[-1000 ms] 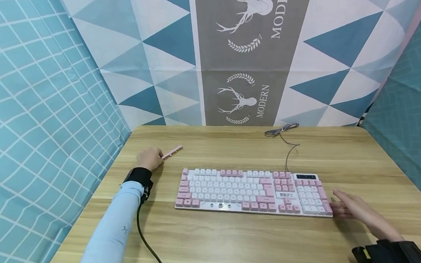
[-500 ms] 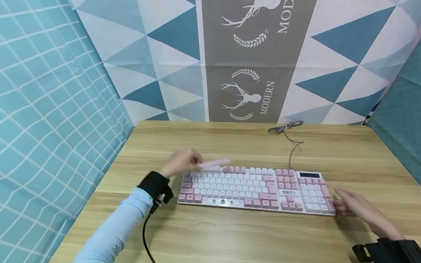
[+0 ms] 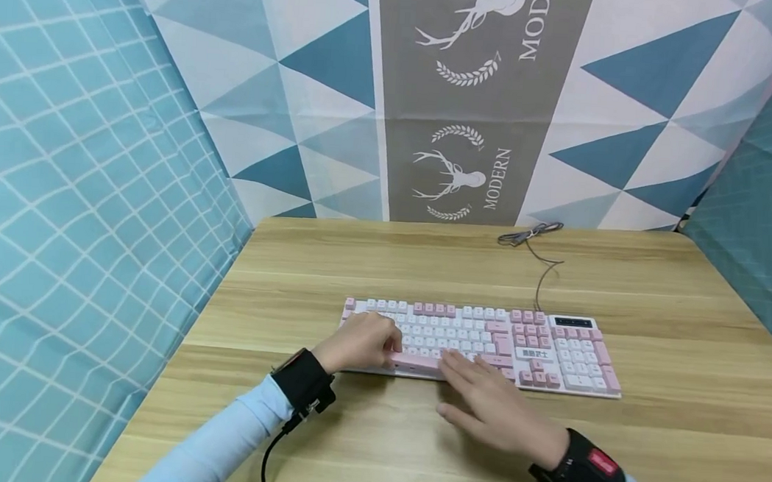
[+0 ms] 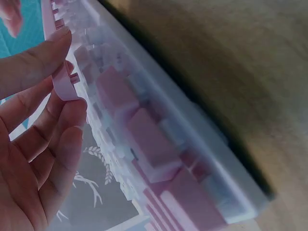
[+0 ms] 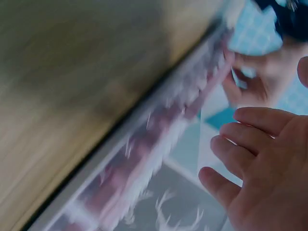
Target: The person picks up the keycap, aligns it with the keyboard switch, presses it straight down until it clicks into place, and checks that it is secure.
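My left hand (image 3: 361, 340) pinches one end of a long pink spacebar keycap (image 3: 417, 364) between thumb and fingers. It holds the keycap over the front row of a pink and white keyboard (image 3: 512, 355). In the left wrist view, stems show on the underside of the spacebar keycap (image 4: 62, 85), above the gap in the row. My right hand (image 3: 492, 406) hovers at the keyboard's front edge, its fingers straight, near the keycap's other end; whether they touch it I cannot tell. In the right wrist view this hand (image 5: 260, 159) holds nothing.
The keyboard's grey cable (image 3: 529, 235) runs back to a tied bundle near the far edge of the wooden table (image 3: 332, 260). Patterned cloth walls (image 3: 460, 113) stand behind and at both sides. A black cord (image 3: 268, 455) trails from the left wrist strap.
My left hand has carried the keycap from the table left of the keyboard to its front row. My right hand has moved left from the keyboard's right end.
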`<action>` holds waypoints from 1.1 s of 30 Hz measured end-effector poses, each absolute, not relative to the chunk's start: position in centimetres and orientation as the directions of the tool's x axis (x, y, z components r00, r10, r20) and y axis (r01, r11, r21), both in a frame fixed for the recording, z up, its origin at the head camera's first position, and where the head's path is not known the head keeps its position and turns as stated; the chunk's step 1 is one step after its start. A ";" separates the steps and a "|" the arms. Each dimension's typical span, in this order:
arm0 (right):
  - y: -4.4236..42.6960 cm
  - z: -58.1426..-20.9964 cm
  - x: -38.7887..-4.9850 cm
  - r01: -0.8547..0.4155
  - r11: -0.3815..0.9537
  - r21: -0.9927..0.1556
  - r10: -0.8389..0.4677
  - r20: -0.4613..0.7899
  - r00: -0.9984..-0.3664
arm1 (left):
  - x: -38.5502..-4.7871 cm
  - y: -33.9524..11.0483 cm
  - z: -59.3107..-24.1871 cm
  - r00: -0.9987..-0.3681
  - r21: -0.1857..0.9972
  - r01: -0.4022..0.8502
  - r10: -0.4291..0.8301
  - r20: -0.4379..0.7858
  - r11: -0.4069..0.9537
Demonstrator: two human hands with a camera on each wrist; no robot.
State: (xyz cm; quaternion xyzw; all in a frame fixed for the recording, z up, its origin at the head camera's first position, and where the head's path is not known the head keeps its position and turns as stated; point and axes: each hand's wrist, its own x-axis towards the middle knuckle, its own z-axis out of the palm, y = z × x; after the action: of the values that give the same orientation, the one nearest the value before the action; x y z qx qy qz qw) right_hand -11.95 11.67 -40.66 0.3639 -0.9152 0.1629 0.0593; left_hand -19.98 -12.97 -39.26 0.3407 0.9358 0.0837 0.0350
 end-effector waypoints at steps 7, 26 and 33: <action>10.4 -41.9 -11.8 -0.661 0.693 -0.288 -0.680 0.045 -0.732 | -19.5 -12.7 -40.0 -0.781 0.157 0.616 0.625 -0.007 0.772; 9.6 -41.8 -12.1 -0.650 0.672 -0.355 -0.696 -0.003 -0.718 | -19.1 -13.4 -40.0 -0.798 0.122 0.602 0.599 0.066 0.789; 9.8 -41.8 -12.2 -0.620 0.662 -0.421 -0.686 -0.005 -0.728 | -19.3 -13.5 -40.3 -0.798 0.127 0.602 0.598 0.070 0.788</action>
State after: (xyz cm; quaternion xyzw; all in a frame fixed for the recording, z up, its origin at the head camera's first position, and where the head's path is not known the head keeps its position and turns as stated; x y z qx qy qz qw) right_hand -12.20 9.79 -41.81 0.3597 -0.9078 0.1996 -0.0816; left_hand -19.27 -13.48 -40.27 0.3175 0.9455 0.0714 -0.0130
